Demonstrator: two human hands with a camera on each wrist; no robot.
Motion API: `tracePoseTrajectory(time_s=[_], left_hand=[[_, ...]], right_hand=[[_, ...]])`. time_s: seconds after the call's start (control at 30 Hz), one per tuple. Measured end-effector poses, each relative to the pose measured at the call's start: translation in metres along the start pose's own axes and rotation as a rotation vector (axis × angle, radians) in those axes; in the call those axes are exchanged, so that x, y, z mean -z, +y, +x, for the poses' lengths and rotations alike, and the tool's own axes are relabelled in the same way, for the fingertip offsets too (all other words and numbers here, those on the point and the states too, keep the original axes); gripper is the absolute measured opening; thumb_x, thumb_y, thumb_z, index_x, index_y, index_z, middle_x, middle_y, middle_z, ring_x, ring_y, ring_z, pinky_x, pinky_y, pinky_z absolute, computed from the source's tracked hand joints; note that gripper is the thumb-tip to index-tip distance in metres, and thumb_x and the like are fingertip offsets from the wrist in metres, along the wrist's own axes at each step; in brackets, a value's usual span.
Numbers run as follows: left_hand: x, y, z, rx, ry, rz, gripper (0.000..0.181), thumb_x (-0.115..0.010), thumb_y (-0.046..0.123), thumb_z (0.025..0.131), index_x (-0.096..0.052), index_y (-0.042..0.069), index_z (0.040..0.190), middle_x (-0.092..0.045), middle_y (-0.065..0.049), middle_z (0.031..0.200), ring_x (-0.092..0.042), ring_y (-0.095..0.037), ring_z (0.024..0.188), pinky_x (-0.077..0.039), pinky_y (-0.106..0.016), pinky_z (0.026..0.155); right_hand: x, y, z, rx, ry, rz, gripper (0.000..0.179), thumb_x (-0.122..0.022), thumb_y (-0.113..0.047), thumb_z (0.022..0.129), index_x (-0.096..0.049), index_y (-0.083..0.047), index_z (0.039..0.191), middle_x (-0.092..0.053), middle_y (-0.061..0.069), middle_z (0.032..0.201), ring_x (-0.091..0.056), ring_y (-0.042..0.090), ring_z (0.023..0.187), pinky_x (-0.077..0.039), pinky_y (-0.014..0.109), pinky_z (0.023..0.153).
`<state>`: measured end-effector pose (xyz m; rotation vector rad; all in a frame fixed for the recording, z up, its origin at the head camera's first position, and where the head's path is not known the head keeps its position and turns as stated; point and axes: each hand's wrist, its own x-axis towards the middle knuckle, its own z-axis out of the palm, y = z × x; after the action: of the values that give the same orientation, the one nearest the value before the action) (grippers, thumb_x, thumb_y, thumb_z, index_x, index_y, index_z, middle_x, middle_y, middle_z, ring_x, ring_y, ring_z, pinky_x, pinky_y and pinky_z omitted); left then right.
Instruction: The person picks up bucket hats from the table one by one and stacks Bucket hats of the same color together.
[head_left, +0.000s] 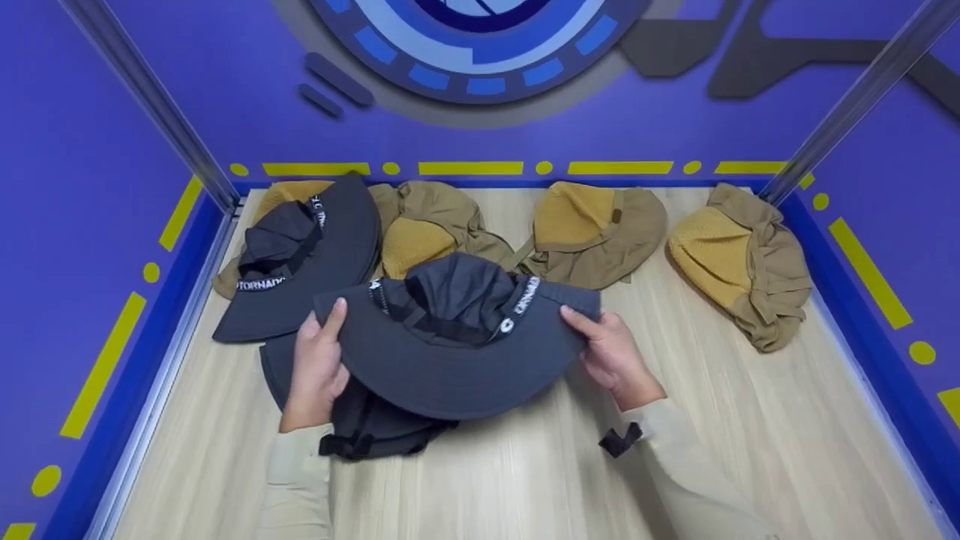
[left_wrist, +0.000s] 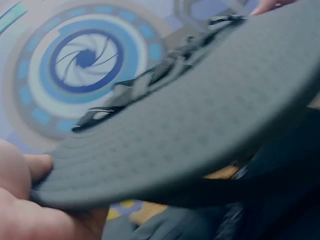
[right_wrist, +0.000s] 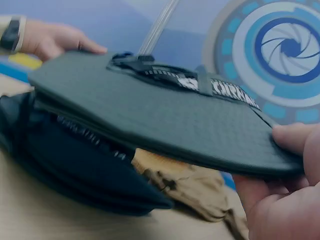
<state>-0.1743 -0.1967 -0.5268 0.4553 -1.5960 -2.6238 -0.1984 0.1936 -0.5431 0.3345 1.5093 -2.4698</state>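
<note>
Pinching hat (head_left: 457,379) by opposite brim ends with fingers of left hand (head_left: 319,367) and right hand (head_left: 615,356), thumbs on upper face; probably to keep brim spread. Held above surface (head_left: 517,480), between fingers. Smooth dark cloth, broad curved brim, limp wrinkled crown, lettered band. Beneath left fingers: second hat (head_left: 382,420). Beyond fingers: third hat (head_left: 345,262) overlapping cap (head_left: 292,191), more caps (head_left: 712,255) in ribbed mustard and crumpled tan.
</note>
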Motion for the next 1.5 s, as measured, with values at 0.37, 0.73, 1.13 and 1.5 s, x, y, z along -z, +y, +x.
tracePoseTrajectory(time_s=[0.37,0.73,1.13,1.5], left_hand=[[0.071,0.029,0.011,0.045,0.245,0.378,0.063,-0.061,0.024,0.103,-0.033,0.006,0.158,-0.047,-0.015,0.153,-0.064,-0.014,0.119,-0.056,-0.025,0.097],[0.099,0.028,0.017,-0.024,0.378,0.833,0.056,-0.063,0.020,0.101,-0.044,0.004,0.151,-0.043,-0.029,0.153,-0.045,-0.036,0.137,-0.040,-0.047,0.114],[0.096,0.012,0.019,0.006,0.329,1.164,0.052,-0.059,0.016,0.101,-0.044,0.001,0.149,-0.035,-0.036,0.147,-0.035,-0.057,0.134,-0.032,-0.062,0.113],[0.084,0.010,0.017,0.036,0.336,1.196,0.055,-0.056,0.029,0.102,-0.042,0.006,0.150,-0.026,-0.031,0.155,-0.029,-0.057,0.139,-0.031,-0.068,0.110]], right_hand=[[-0.041,0.054,0.016,0.089,-0.078,-0.272,0.046,-0.078,0.005,0.085,-0.057,0.003,0.125,-0.078,0.014,0.102,-0.077,0.019,0.083,-0.063,0.032,0.075],[-0.059,0.080,0.020,0.273,-0.020,-0.734,0.046,-0.087,-0.015,0.082,-0.068,-0.005,0.123,-0.069,0.012,0.110,-0.066,0.015,0.090,-0.058,0.025,0.076],[-0.063,0.089,0.018,0.426,0.059,-1.070,0.048,-0.085,-0.019,0.083,-0.069,-0.008,0.126,-0.053,0.015,0.129,-0.050,0.032,0.119,-0.042,0.047,0.110],[-0.113,0.093,0.008,1.079,-0.476,-1.332,0.058,-0.075,-0.050,0.090,-0.062,-0.027,0.141,-0.031,0.011,0.168,-0.025,0.039,0.155,-0.020,0.066,0.122]])
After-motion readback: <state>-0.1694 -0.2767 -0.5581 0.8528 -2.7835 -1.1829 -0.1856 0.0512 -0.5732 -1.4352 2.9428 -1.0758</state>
